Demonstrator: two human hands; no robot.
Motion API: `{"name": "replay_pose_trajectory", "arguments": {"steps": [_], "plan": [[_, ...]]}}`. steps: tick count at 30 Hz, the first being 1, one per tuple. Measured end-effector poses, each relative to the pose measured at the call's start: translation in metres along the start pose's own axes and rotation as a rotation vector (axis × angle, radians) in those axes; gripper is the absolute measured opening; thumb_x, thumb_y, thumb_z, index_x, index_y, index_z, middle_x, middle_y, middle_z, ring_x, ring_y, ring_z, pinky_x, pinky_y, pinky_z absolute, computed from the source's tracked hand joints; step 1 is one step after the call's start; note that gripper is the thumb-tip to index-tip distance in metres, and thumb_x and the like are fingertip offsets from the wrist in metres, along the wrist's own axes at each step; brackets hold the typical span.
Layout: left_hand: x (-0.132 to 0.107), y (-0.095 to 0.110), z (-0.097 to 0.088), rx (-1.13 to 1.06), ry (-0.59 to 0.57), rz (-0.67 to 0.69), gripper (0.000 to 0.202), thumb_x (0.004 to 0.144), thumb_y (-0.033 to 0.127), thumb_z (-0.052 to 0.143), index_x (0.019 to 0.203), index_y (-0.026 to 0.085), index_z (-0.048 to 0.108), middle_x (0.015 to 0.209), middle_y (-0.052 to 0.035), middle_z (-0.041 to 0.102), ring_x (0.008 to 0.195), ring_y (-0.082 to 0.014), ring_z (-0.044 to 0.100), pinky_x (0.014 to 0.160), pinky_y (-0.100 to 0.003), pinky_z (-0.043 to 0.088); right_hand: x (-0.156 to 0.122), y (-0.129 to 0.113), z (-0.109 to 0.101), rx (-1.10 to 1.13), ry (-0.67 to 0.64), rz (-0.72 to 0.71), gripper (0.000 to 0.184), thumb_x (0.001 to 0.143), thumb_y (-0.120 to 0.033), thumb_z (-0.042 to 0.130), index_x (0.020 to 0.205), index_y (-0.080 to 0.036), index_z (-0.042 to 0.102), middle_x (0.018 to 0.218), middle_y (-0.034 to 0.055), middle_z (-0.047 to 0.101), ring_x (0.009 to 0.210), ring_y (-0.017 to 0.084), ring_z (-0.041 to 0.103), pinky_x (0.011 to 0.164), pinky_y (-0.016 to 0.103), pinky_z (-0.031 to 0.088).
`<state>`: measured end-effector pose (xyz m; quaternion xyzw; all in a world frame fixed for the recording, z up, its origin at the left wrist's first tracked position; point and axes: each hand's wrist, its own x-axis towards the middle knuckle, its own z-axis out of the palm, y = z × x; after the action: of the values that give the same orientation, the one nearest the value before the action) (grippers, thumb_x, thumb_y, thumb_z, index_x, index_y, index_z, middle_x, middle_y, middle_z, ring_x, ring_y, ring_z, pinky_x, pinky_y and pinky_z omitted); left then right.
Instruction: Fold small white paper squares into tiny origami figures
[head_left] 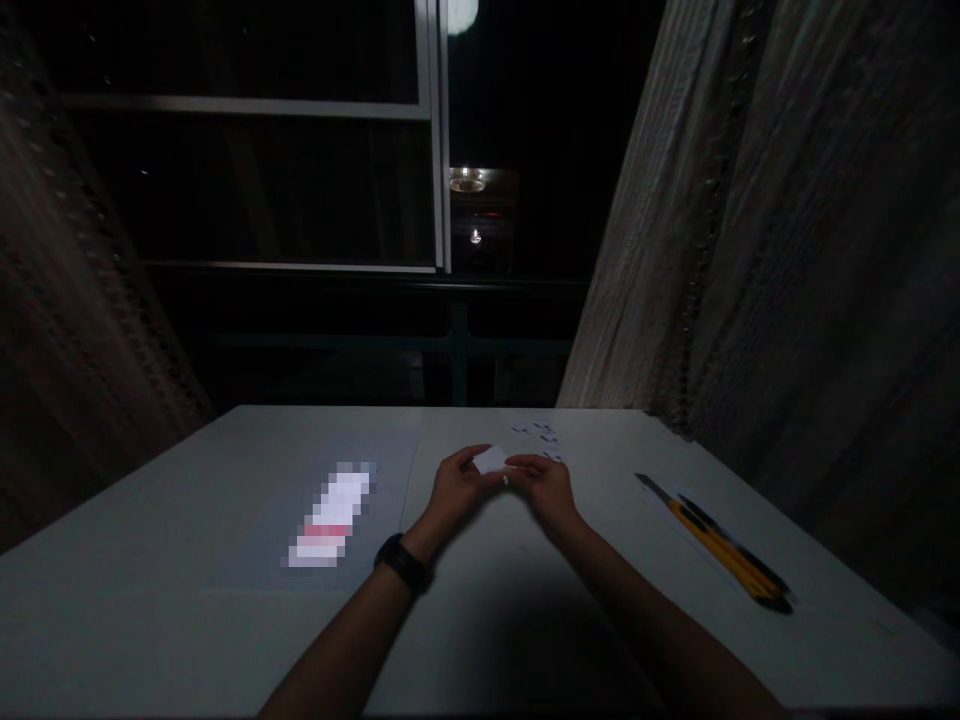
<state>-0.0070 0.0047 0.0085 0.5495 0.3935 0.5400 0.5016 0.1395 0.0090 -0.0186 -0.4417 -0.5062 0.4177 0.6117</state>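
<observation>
A small white piece of paper [492, 460] is held above the white table [150, 580], just past its middle. My left hand [456, 490] pinches the paper's left side, and a black watch sits on that wrist. My right hand [546, 485] meets it from the right, with its fingers closed on the paper's right edge. Both forearms reach in from the bottom of the view.
Several tiny paper scraps [546, 438] lie just beyond my hands. A yellow and black utility knife [716, 545] lies on the right side of the table. A blurred white and red object [331, 515] rests on the left. Curtains hang on both sides of a dark window.
</observation>
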Motion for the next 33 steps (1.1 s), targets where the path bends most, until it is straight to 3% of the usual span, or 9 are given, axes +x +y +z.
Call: {"name": "replay_pose_trajectory", "arguments": {"steps": [5,12,16,21,33], "plan": [[0.0019,-0.0058,-0.0005,-0.022,0.018,-0.030,0.059,0.050,0.026,0.077,0.104,0.009,0.060,0.047,0.0069,0.046,0.041,-0.0046,0.040,0.041,-0.017,0.031,-0.0008,0.0008,0.0005,-0.013,0.012,-0.005,0.021,0.053,-0.027,0.074,0.070,-0.016,0.068,0.063,0.0043,0.068,0.060,0.018,0.062,0.057,0.027,0.047],[-0.0014,-0.0039,-0.0025,-0.232,-0.044,-0.142,0.079,0.050,0.017,0.078,0.121,0.012,0.045,0.071,-0.0042,0.064,0.060,-0.0124,0.059,0.059,-0.023,0.045,-0.0041,-0.0020,0.0026,-0.008,0.039,-0.039,0.021,0.052,-0.027,0.075,0.066,-0.016,0.064,0.057,0.0022,0.065,0.056,0.017,0.060,0.054,0.026,0.045],[-0.0013,-0.0053,-0.0053,-0.268,-0.025,-0.180,0.069,0.047,0.018,0.079,0.110,0.009,0.052,0.062,-0.0005,0.060,0.056,-0.0112,0.057,0.059,-0.024,0.045,-0.0038,-0.0011,0.0024,0.008,0.055,-0.033,0.022,0.051,-0.027,0.075,0.065,-0.016,0.063,0.057,0.0015,0.064,0.054,0.015,0.058,0.053,0.025,0.044],[0.0023,-0.0064,-0.0034,-0.173,0.064,-0.134,0.058,0.044,0.016,0.079,0.098,0.008,0.058,0.051,0.0054,0.051,0.046,-0.0068,0.049,0.049,-0.020,0.041,-0.0017,0.0006,0.0019,-0.008,0.056,-0.033,0.024,0.050,-0.030,0.075,0.065,-0.016,0.062,0.056,0.0015,0.063,0.053,0.015,0.057,0.051,0.025,0.043],[0.0021,-0.0031,-0.0003,-0.099,0.118,-0.113,0.048,0.045,0.017,0.077,0.089,0.006,0.060,0.049,0.0061,0.047,0.045,-0.0066,0.046,0.043,-0.019,0.036,0.0003,0.0017,0.0018,0.032,-0.014,-0.002,0.031,0.049,-0.031,0.076,0.071,-0.017,0.059,0.059,0.0002,0.063,0.055,0.014,0.058,0.053,0.025,0.042]]}}
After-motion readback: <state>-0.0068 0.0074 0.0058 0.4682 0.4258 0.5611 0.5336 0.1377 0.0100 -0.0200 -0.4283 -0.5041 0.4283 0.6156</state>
